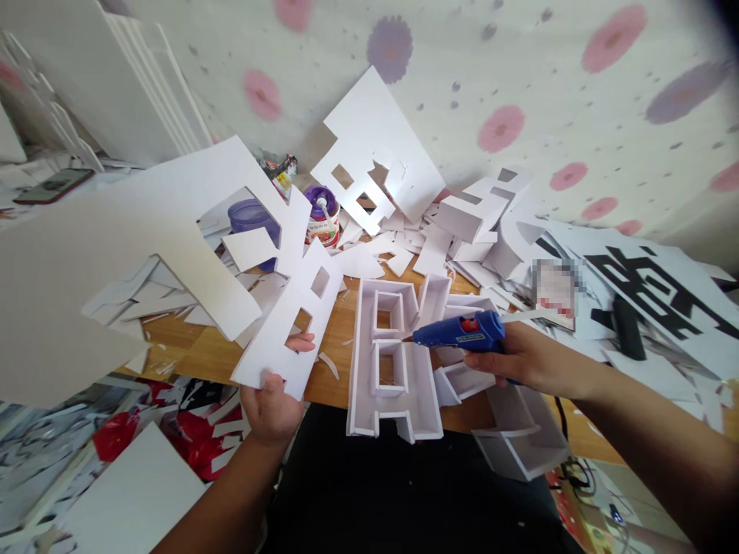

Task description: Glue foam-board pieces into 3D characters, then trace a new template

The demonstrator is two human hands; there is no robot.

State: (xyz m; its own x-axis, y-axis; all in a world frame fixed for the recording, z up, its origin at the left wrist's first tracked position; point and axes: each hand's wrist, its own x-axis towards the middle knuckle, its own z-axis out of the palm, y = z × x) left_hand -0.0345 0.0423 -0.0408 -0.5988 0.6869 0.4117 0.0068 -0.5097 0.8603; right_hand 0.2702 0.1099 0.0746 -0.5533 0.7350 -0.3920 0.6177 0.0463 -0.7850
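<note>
My left hand [274,408] grips the lower end of a white foam board cutout [282,338] with square holes, its fingertips showing through one hole. In my right hand [525,358] is a blue hot glue gun [462,331], its nozzle pointing left. The nozzle tip is over the inner walls of a white hollow foam board character [361,385], between its two square openings; I cannot tell whether it touches. This character lies open side up at the table's front edge. Right of it, partly behind the gun, are more white walled pieces [456,385].
A large cut foam sheet [115,231] spreads across the left. Scraps and another cutout sheet [398,146] lean at the back, near a purple-lidded tub [323,215]. Printed black characters [640,285] lie at right. A box-like white piece [519,446] overhangs the front edge.
</note>
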